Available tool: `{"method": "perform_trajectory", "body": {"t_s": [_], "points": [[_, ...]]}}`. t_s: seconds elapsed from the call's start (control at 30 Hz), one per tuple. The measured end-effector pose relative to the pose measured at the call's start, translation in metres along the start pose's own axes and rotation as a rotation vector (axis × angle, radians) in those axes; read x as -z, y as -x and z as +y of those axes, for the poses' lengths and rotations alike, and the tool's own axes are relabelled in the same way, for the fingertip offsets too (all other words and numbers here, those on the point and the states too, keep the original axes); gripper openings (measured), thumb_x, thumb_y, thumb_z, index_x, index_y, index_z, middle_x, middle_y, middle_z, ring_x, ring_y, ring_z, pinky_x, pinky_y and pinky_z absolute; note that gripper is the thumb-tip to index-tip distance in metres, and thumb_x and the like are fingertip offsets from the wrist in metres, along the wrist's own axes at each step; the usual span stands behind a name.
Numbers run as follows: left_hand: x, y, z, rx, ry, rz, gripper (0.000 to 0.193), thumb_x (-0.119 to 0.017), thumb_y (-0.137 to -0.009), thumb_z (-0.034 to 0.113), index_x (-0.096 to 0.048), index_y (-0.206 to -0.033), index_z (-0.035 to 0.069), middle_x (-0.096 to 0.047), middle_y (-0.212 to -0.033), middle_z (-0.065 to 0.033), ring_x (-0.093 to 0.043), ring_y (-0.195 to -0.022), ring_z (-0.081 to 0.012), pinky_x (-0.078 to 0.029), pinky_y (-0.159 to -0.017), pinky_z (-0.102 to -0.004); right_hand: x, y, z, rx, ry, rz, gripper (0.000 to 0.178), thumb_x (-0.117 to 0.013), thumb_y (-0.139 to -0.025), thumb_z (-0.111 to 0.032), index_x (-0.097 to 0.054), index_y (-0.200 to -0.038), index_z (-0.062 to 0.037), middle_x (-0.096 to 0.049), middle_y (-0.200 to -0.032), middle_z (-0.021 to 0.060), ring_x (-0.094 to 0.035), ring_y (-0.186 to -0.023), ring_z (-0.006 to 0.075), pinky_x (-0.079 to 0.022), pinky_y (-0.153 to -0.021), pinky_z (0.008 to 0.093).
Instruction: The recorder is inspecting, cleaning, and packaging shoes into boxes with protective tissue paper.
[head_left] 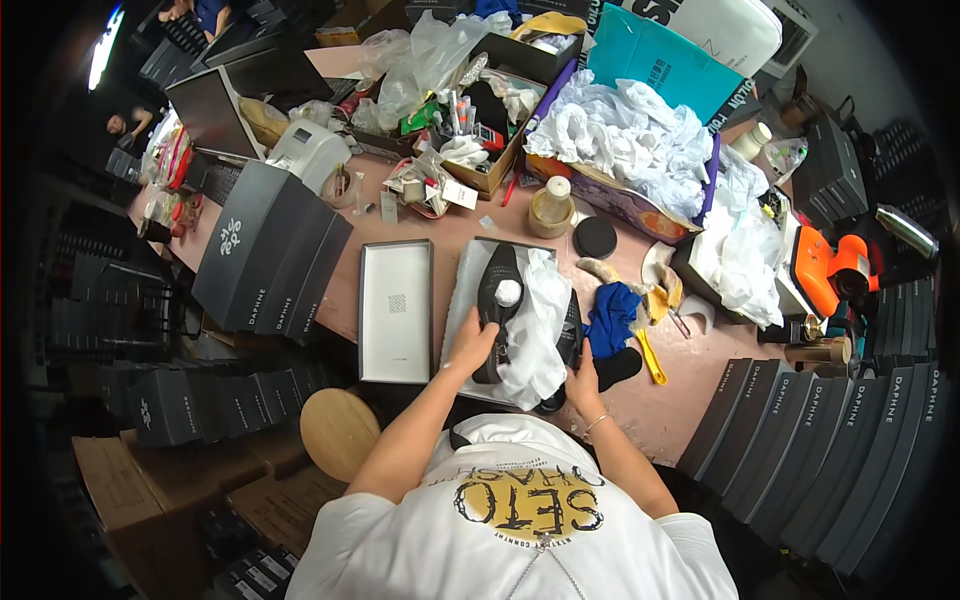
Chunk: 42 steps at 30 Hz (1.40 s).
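Observation:
My left hand (472, 343) is closed around the side of a black shoe (497, 268) with a white wad (509, 292) in its opening. That shoe lies in a shoe box lined with pale paper (462, 300). White tissue paper (535, 345) is bunched between it and a second black shoe (571, 330). My right hand (582, 383) grips the second shoe near its lower end, at the box's right side; part of this shoe is hidden by hand and tissue. Left of the box lies a grey-edged box lid (395, 310), its white inside facing up.
Dark shoe boxes stand at left (245, 250) and right (800, 430). Behind is a purple carton (570, 180) of crumpled tissue. Nearby are a bottle (551, 205), a black round lid (595, 238), blue cloth (612, 318) and a yellow-handled tool (651, 358). A round stool (340, 435) stands lower left.

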<state>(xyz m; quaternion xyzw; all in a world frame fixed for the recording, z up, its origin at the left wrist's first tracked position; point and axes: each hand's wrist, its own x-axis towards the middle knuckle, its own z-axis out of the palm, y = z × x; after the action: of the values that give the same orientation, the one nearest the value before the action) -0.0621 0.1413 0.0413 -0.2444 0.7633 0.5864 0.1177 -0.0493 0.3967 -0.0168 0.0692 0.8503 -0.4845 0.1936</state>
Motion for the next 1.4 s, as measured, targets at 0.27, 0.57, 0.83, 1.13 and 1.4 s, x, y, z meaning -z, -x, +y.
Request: {"method": "perform_trajectory", "body": {"t_s": [0.27,0.57,0.83,1.13,1.4], "points": [[0.064,0.08,0.077,-0.007,0.836,-0.286,0.032,-0.041,-0.096,0.02,-0.046,-0.122,0.003,-0.063,-0.096,-0.0124,-0.064,-0.083,-0.0177,-0.055,-0.07,-0.0307,0.075,0.039,-0.089,0.086,-0.615,0.184,0.06,-0.056,-0.087,0.0,-0.033,-0.142,0.0004,-0.052,-0.106,0.0044,-0.051,-0.092,0.0117,-0.044,-0.082,0.0239],[0.028,0.103,0.086,0.068,1.054,-0.38,0.033,-0.037,-0.096,0.025,-0.048,-0.12,0.005,-0.065,-0.098,-0.0168,-0.067,-0.08,-0.022,-0.057,-0.069,-0.0331,0.055,0.071,-0.17,0.184,-0.848,-0.045,0.063,-0.057,-0.089,-0.001,-0.027,-0.144,0.0028,-0.052,-0.117,0.0063,-0.054,-0.101,0.0107,-0.045,-0.088,0.0241],[0.038,0.116,0.068,0.163,1.091,-0.261,0.038,-0.038,-0.096,0.029,-0.059,-0.108,0.0,-0.067,-0.095,-0.0138,-0.067,-0.081,-0.0216,-0.057,-0.073,-0.0341,0.037,0.081,-0.187,-0.023,-0.955,-0.235,0.061,-0.059,-0.09,-0.007,-0.029,-0.144,-0.0023,-0.045,-0.085,-0.0038,-0.046,-0.069,0.0023,-0.038,-0.056,0.0156],[0.046,0.117,0.069,0.168,1.153,-0.283,0.049,-0.034,-0.094,0.035,-0.054,-0.118,-0.003,-0.065,-0.104,-0.0176,-0.066,-0.086,-0.0263,-0.056,-0.078,-0.0392,0.041,0.08,-0.182,-0.046,-1.047,-0.312,0.065,-0.054,-0.089,0.0,-0.026,-0.147,-0.0075,-0.051,-0.094,-0.0016,-0.048,-0.072,0.0038,-0.041,-0.059,0.0171],[0.057,0.115,0.067,0.184,1.251,-0.284,0.05,-0.034,-0.091,0.03,-0.052,-0.123,-0.005,-0.063,-0.108,-0.0203,-0.065,-0.09,-0.0306,-0.054,-0.084,-0.0433,0.061,0.072,-0.189,0.741,0.052,-0.235,0.063,-0.06,-0.072,0.014,-0.055,-0.128,-0.0157,-0.048,-0.085,0.0082,-0.055,-0.074,0.0183,-0.047,-0.066,0.0285]]}}
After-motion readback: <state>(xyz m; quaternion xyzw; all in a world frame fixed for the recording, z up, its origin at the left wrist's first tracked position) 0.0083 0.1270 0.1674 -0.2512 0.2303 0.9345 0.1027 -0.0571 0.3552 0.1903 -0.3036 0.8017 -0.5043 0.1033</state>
